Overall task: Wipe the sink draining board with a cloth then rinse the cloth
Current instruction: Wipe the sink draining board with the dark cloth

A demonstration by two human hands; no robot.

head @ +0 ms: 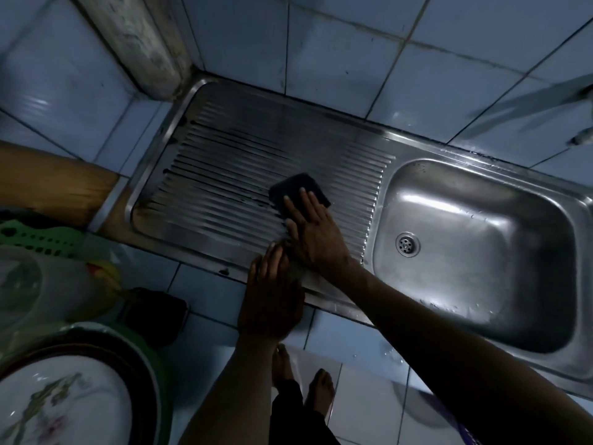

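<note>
On draining board [231, 162], just left of sink basin [475, 252], we see dark cloth [298, 189] pressed under flat R hand [313, 232]; L hand [271, 297] rests flat on board's front rim, fingers straight, holding nothing.

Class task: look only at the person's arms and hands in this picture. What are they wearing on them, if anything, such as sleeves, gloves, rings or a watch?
Both forearms are bare as far as the frame shows, with no sleeves in view. The left hand and right hand wear no gloves. No watch, bracelet or ring shows, though the dim light could hide a thin ring.
</note>
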